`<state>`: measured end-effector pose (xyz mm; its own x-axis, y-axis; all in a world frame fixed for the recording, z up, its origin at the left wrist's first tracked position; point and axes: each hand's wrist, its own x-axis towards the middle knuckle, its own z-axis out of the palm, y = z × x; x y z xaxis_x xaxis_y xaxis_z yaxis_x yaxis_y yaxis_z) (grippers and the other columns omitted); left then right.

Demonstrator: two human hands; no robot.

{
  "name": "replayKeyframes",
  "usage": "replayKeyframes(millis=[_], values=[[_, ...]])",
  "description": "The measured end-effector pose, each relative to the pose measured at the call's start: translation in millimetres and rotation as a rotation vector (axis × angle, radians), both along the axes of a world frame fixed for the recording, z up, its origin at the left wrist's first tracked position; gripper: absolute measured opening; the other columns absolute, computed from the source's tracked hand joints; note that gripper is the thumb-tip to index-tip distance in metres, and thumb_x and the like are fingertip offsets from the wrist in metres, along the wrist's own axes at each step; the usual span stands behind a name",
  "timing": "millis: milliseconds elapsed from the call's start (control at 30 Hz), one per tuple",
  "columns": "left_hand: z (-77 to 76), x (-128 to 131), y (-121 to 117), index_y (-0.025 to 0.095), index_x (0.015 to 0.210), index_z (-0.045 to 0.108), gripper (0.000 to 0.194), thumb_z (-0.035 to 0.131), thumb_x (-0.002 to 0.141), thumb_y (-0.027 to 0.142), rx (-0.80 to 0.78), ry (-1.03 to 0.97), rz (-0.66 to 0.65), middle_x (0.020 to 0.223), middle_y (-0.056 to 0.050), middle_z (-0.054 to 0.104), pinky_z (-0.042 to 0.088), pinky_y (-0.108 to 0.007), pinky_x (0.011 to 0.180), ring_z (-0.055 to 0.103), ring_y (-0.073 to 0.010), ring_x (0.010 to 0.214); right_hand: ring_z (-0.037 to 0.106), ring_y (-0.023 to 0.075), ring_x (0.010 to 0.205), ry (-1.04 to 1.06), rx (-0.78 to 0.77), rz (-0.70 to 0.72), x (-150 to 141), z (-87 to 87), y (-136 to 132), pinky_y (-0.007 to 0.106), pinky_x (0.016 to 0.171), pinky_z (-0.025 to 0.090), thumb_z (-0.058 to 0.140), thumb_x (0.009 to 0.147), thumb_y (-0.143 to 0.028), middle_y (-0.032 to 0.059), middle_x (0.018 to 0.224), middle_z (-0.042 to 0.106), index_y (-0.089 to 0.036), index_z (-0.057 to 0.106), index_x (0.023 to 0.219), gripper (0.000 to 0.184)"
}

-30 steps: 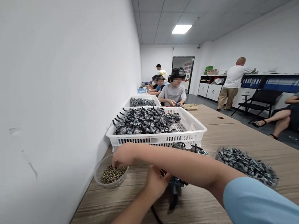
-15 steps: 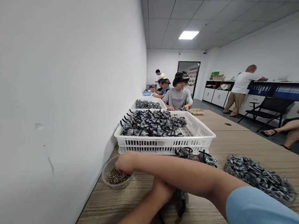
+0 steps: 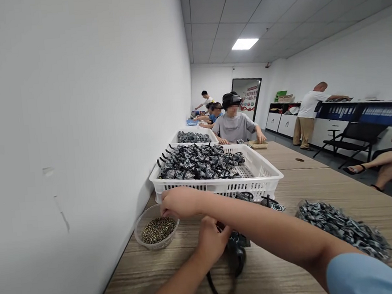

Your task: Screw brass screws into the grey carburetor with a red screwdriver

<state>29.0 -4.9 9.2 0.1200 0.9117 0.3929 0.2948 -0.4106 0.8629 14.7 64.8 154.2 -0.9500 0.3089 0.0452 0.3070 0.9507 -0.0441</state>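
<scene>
My right hand [image 3: 178,202] reaches across from the right, just above the right rim of a clear plastic bowl [image 3: 138,236]. Its fingers are pinched together; what is between them is hidden. Small brass-coloured screws [image 3: 158,230] fill the bottom of that bowl. Under the right forearm, my left hand [image 3: 211,238] is closed on a grey-and-black metal part [image 3: 237,243] that looks like a carburetor. A black hose [image 3: 213,287] runs from beneath it toward the table's near side. Part of the metal piece is covered by the forearm.
A white slotted crate [image 3: 216,186] heaped with similar parts stands ahead, another white tray [image 3: 174,139] behind it. Two loose parts [image 3: 272,204] lie before the crate. At right sits a clear tub of small dark metal pieces [image 3: 343,230]. The wall is close on my left. A co-worker [image 3: 235,123] sits beyond.
My right hand has lifted out of the screws and moved up and right to the bowl's rim. More of my left hand and the part now shows. A co-worker's arm has stretched out.
</scene>
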Motion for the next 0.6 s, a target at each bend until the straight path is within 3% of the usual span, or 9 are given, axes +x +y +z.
replayKeyframes(millis=[67,133,267,367,467,600], values=[[1.1,-3.1,0.5,0.018,0.075,0.071,0.024,0.076,0.089,0.037,0.01,0.018,0.041,0.069,-0.005,0.07,0.046,-0.034,0.066,0.065,-0.0242,0.067,0.072,0.021,0.097,0.073,-0.018,0.0,32.4,16.0,-10.1,0.033,0.091,0.058,0.071,0.105,-0.012,0.008,0.113,0.079,-0.018,0.089,0.109,0.02],[4.5,-4.3,-0.9,0.018,0.077,0.073,0.03,0.074,0.093,0.043,0.024,0.029,0.063,0.072,-0.005,0.071,0.043,-0.032,0.066,0.063,-0.0219,0.068,0.072,0.0199,0.103,0.143,-0.045,-0.007,67.6,28.8,-21.4,0.032,0.099,0.057,0.068,0.107,-0.01,0.0098,0.12,0.077,-0.016,0.088,0.118,0.024],[12.5,-3.2,-7.4,0.017,0.089,0.078,0.03,0.072,0.097,0.045,0.075,0.04,0.08,0.077,-0.005,0.072,0.043,-0.029,0.066,0.062,-0.0198,0.07,0.073,0.0171,0.097,0.312,-0.195,-0.083,133.0,36.8,-43.7,0.031,0.091,0.057,0.07,0.104,-0.005,0.0079,0.119,0.078,-0.02,0.085,0.123,0.029],[15.2,-1.9,-11.7,0.018,0.087,0.075,0.025,0.072,0.096,0.041,0.093,0.034,0.064,0.073,-0.002,0.066,0.041,-0.027,0.063,0.058,-0.017,0.065,0.073,0.0173,0.094,0.349,-0.294,-0.156,168.1,25.5,-54.2,0.03,0.084,0.056,0.077,0.098,-0.005,0.0029,0.106,0.081,-0.022,0.083,0.112,0.022],[16.2,-1.5,-14.4,0.018,0.082,0.07,0.024,0.07,0.097,0.038,0.104,0.024,0.044,0.077,-0.001,0.064,0.041,-0.026,0.063,0.057,-0.0154,0.068,0.071,0.0183,0.091,0.367,-0.275,-0.184,190.5,5.7,-56.8,0.03,0.084,0.054,0.078,0.096,-0.004,0.0019,0.095,0.077,-0.02,0.08,0.098,0.016],[18.3,-2.2,-16.9,0.019,0.077,0.066,0.029,0.07,0.099,0.037,0.126,0.087,0.043,0.075,0.0,0.058,0.038,-0.025,0.061,0.054,-0.0142,0.066,0.07,0.0192,0.094,0.418,-0.244,-0.196,207.9,-15.9,-54.9,0.03,0.085,0.054,0.072,0.102,-0.006,0.0042,0.099,0.073,-0.019,0.079,0.1,0.015]])
